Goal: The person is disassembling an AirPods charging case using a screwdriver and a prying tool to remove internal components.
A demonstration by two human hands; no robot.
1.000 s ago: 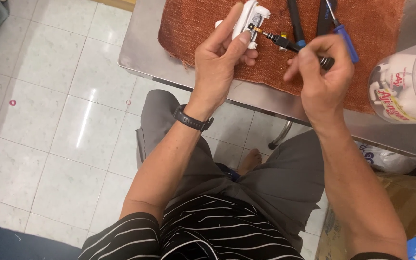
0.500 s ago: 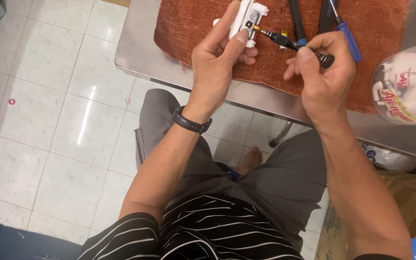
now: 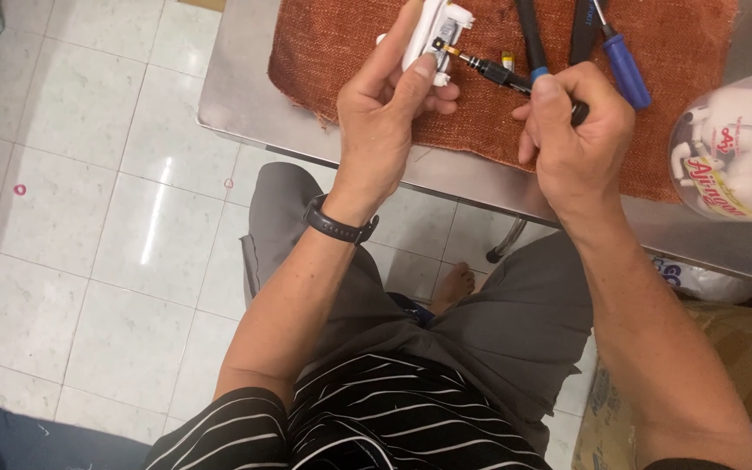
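Note:
My left hand (image 3: pixel 389 104) grips a small white plastic part (image 3: pixel 433 30) with metal fittings, held upright above an orange-brown cloth (image 3: pixel 480 104). A black band sits on that wrist. My right hand (image 3: pixel 576 130) is closed around the black handle of a small screwdriver (image 3: pixel 489 70), whose brass-coloured tip points left and meets the white part.
The cloth lies on a steel table (image 3: pixel 245 96). A blue-handled screwdriver (image 3: pixel 624 65) and dark-handled pliers (image 3: pixel 528 30) rest on the cloth behind my right hand. A clear plastic jar (image 3: pixel 737 148) stands at the right. Cardboard and bags sit on the tiled floor at lower right.
Both hands stay on the part and screwdriver. The view has shifted slightly, so hands and table sit a little higher and further left in the frame.

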